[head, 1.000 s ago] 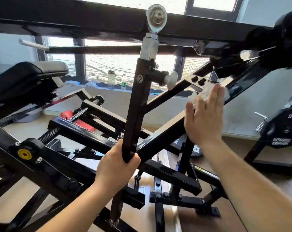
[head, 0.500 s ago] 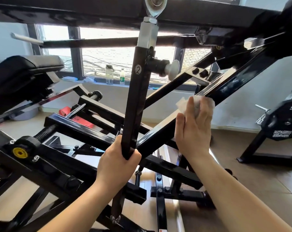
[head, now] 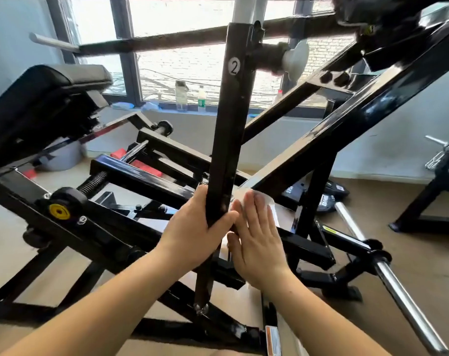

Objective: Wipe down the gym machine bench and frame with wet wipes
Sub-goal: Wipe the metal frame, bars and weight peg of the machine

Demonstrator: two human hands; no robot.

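Head view: a black gym machine frame (head: 146,176) is seen from close up.
Left hand (head: 192,232): its fingers (head: 226,218) are clamped round the lower part of the upright post (head: 231,124) marked 2.
Right hand (head: 256,242): its fingers (head: 254,209) are held straight and together, pressed flat toward the slanted beam (head: 346,124).
Wet wipe (head: 268,201): it is pinned under those straight fingertips against the beam's lower end, just right of the clamped fingers.
Bench pad (head: 51,83): it is seen well up and left of all the fingers.
Chrome bar (head: 403,291): it is seen down and right of the straight fingers.
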